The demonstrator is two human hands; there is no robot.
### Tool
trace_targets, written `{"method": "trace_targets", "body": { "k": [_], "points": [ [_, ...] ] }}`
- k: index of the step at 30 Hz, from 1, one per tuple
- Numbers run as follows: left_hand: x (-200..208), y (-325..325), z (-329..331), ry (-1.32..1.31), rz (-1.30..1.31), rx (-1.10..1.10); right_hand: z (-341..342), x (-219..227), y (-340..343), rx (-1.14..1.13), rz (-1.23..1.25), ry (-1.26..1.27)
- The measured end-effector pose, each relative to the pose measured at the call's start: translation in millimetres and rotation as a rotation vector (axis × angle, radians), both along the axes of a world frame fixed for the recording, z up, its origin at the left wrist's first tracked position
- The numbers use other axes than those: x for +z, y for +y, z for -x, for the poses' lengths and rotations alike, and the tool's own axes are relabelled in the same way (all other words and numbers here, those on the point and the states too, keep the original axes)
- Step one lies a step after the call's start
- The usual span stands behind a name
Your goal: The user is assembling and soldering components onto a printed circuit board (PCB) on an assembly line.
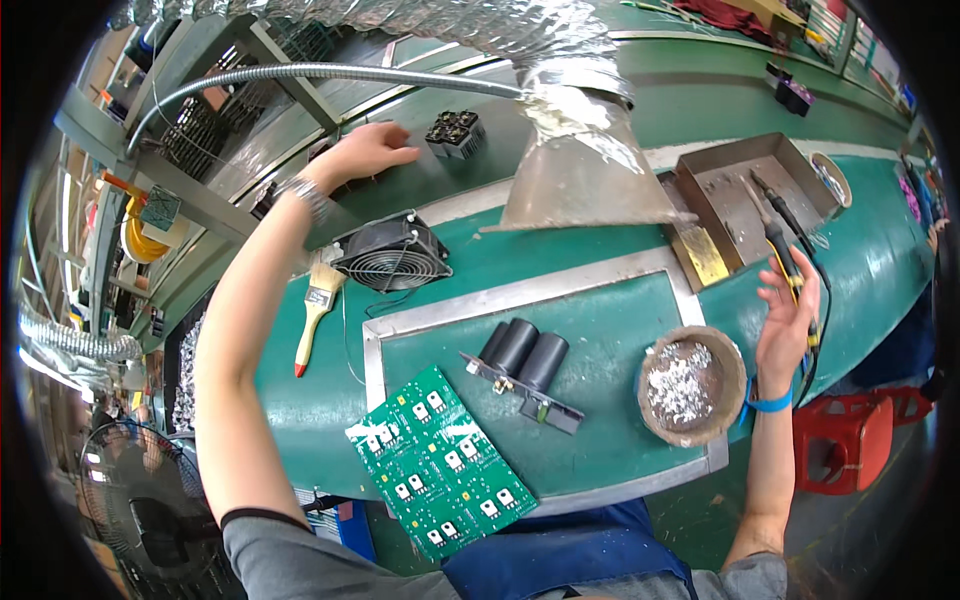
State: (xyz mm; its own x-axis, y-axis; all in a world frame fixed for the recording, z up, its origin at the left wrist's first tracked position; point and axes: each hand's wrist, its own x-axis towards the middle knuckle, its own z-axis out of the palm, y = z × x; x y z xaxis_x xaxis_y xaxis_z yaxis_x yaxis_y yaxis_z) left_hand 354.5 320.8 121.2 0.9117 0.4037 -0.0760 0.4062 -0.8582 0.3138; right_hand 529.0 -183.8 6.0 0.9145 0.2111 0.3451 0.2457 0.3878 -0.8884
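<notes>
My left hand (375,150) reaches out over the conveyor at the far left, its fingers stretched and nothing visible in them. Just right of it stands a block of dark capacitors (455,134). Between the fingers of my right hand (785,325) sits a soldering iron (779,245) with a black and yellow handle, its tip pointing into the metal tray (705,232). Nearest me lies a green circuit board (445,465) with several flat transistors. Beside it, a small board with large black capacitors (543,362) rests on the green mat.
A round bowl (655,420) holds whitish scraps. A funnel-shaped fume hood (575,180) hangs over the bench's far edge. A small black fan (395,260) and a brush (315,320) lie on the left. A second black-handled iron (778,205) leans in the tray.
</notes>
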Motion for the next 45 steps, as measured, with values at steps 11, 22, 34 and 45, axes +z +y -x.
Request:
{"method": "trace_targets", "body": {
  "k": [11,22,34,45],
  "points": [
    [-91,35,-156,0.34,-0.062,0.172,-6,-16,-8,-0.156,0.1,-0.172],
    [-17,-2,-71,-0.022,0.044,0.085,-9,-22,-13,-0.195,0.198,-0.246],
    [2,-143,236,0.079,-0.082,0.409,-14,-15,-19,-0.165,0.137,-0.246],
    [-61,-139,265,0.106,-0.261,0.391,-3,-15,-8,-0.175,0.116,-0.22]
  ]
}}
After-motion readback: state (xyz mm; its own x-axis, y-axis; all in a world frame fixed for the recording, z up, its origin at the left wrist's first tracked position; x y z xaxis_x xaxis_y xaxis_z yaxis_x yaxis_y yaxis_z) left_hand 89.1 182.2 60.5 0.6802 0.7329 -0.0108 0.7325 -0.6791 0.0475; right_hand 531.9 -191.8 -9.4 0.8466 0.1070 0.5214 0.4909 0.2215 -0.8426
